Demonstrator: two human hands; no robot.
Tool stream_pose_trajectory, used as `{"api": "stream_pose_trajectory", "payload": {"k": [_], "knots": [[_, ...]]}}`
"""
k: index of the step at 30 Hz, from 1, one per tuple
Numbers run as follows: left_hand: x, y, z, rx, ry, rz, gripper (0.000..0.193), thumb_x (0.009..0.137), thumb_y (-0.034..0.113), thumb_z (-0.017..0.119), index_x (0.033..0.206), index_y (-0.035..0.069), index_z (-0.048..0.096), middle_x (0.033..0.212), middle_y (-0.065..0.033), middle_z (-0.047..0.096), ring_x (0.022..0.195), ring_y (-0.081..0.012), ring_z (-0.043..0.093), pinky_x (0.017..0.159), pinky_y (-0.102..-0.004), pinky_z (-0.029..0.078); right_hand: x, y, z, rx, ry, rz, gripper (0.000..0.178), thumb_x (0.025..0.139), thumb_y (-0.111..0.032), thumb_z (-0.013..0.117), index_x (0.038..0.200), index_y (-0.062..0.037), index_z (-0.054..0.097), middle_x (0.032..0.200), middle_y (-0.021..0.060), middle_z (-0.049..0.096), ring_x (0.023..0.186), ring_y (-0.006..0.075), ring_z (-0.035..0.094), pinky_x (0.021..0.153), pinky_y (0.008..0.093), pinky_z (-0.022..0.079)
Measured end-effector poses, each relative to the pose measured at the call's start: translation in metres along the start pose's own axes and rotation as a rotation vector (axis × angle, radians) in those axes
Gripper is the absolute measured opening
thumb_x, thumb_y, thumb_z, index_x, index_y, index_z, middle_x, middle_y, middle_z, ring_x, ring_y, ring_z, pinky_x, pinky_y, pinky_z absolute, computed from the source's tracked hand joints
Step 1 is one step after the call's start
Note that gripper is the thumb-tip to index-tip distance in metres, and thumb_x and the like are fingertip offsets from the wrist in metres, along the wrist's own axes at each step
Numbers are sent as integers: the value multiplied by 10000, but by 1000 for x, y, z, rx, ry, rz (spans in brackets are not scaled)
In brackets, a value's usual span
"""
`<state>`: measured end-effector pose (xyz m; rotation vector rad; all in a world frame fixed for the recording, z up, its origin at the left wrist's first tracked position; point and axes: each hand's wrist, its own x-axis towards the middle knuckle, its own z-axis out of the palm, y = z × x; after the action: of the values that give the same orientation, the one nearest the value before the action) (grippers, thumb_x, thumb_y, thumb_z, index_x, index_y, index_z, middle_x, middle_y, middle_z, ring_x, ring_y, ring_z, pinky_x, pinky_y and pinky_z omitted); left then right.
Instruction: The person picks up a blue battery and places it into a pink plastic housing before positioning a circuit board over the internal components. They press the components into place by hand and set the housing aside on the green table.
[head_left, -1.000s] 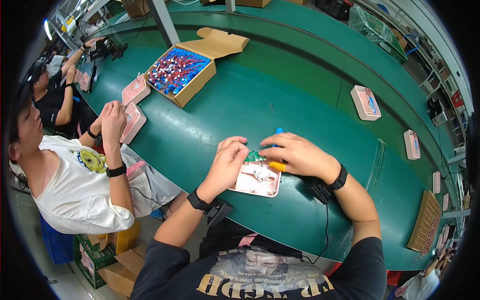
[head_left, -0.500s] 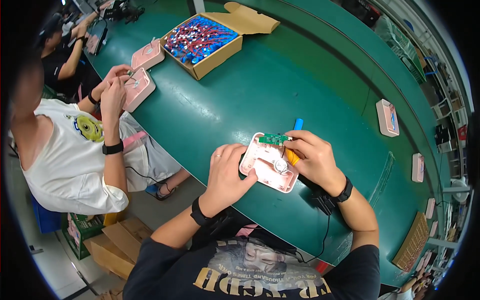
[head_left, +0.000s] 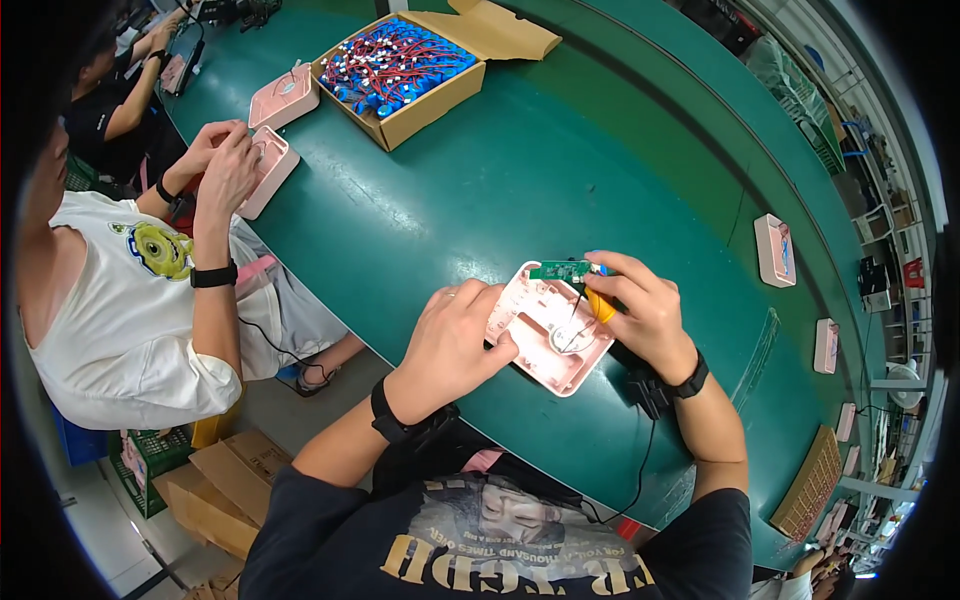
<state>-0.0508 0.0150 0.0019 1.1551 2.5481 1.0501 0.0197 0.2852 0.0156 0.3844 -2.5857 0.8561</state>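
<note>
My left hand (head_left: 450, 345) grips the left side of a pale pink plastic housing (head_left: 551, 378), its thumb over the rim. The open inside faces up, and a round silvery part (head_left: 568, 336) with thin dark wires lies in it. My right hand (head_left: 645, 315) pinches a small green circuit board (head_left: 558, 270) by its right end, above the housing's far edge. Under the same fingers shows a yellow piece (head_left: 600, 305), with a bit of blue beside the fingertips; the fingers hide what kind of thing it is.
An open cardboard box (head_left: 435, 100) of blue cylinders with red wires stands on the green table (head_left: 450, 200). At left a co-worker's hands (head_left: 228, 165) work at another pink housing (head_left: 270, 185). A black device (head_left: 648, 392) with a cable lies by my right wrist. More housings (head_left: 775, 250) sit at right.
The housing, the circuit board and both my hands have shifted slightly right. The blue end that stuck out beyond my right hand is now mostly hidden.
</note>
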Motion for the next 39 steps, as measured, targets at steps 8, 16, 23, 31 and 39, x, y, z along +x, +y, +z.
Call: {"api": "stream_pose_trajectory", "payload": {"k": [8,16,23,31,39], "knots": [[6,-7,6,29,-5,79,521,846,249,717,1299,-3,664,1137,-164,653,1075,-375,647,1045,-479,466,-3,13,11,280,120,362,181,845,12,817,1012,-36,766,1181,120,764,905,254,764,789,314,623],[11,-9,13,-167,28,94,445,843,145,769,1265,27,690,1152,-146,699,1075,-349,671,1029,-460,497,8,-11,5,192,-221,58,168,842,-2,820,994,-35,758,1248,92,718,1116,304,678,892,387,577],[7,-8,15,-207,102,62,384,836,98,793,1201,30,694,1111,-144,716,1055,-368,690,953,-458,551,6,-20,-1,90,-282,18,173,821,-51,823,982,-52,761,1241,91,708,1122,303,659,954,404,531],[9,-6,13,-172,89,135,272,857,100,803,1114,67,720,1120,-102,720,932,-311,726,817,-401,608,6,-23,1,5,-273,74,127,835,-58,796,955,-31,763,1196,82,717,1081,286,667,948,407,512],[10,-8,20,-21,135,248,157,840,73,812,991,74,770,1136,-87,731,902,-261,736,758,-373,615,0,-18,10,-52,-270,54,147,837,-99,803,973,-44,803,1164,72,734,1048,277,675,927,400,512]]}}
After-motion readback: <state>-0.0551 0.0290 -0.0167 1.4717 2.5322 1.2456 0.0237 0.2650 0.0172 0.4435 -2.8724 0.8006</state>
